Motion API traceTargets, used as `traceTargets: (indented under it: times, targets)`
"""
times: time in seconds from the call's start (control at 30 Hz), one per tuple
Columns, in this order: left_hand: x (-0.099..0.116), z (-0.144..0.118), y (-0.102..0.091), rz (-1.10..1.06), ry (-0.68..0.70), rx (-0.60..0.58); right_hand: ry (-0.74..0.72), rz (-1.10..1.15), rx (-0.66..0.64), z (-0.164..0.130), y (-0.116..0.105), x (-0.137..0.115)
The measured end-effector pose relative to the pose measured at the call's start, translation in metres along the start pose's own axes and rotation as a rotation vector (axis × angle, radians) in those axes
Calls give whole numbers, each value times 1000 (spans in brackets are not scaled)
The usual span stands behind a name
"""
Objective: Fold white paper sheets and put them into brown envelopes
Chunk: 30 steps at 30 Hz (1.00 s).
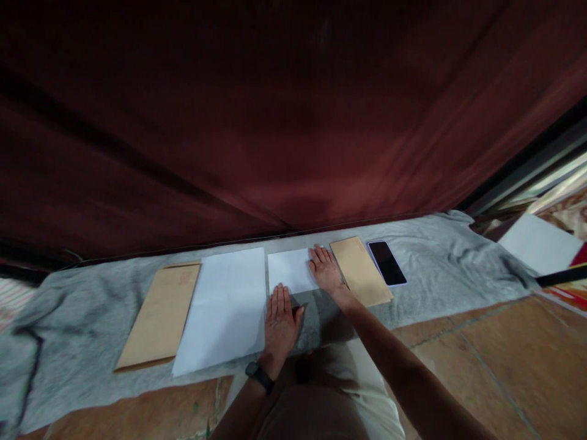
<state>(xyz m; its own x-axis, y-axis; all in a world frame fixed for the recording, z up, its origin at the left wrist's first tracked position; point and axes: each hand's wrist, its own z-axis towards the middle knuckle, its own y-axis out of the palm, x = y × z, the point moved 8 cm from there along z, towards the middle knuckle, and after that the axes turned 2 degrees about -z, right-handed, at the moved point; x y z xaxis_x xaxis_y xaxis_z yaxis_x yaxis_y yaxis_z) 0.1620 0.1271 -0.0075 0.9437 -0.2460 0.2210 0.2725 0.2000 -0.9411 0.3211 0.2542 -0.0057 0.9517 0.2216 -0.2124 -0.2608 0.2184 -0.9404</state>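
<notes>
A small white sheet of paper (290,269), perhaps folded, lies crosswise in front of me on the grey cloth. My right hand (326,269) rests flat over its right end, with the fingers stretched out. At its lower left corner is my left hand (280,321), palm down, fingers straight and thumb apart, with a dark watch on the wrist. Left of that hand lies larger white paper (227,311). Just beyond my right hand are brown envelopes (362,272). Neither hand grips anything.
More brown envelopes (158,315) lie at the left, partly against the white paper. A phone (387,263) with a dark screen is at the right. The grey cloth (440,263) covers a long ledge along a dark red curtain (298,153). Tiled floor (504,360) shows below.
</notes>
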Motion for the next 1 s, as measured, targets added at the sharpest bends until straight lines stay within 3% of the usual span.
traceTargets:
  times: [0.1, 0.3, 0.43, 0.6, 0.83, 1.0]
  targets:
    - [1, 0, -1, -5, 0, 3, 3, 14, 5, -16, -8, -12]
    - [3, 1, -1, -1, 29, -29, -114, 84, -39, -84, -11, -57]
    - [0, -1, 0, -17, 38, -30, -56, 71, -14, -110, -18, -47]
    - [-2, 1, 0, -12, 0, 3, -14, 34, 9, -119, -27, -28]
    - [24, 57, 16, -26, 89, -57, 11, 27, 10, -120, -26, -29]
    - [3, 89, 27, -16, 32, -44, 14, 25, 29, -120, -27, -28]
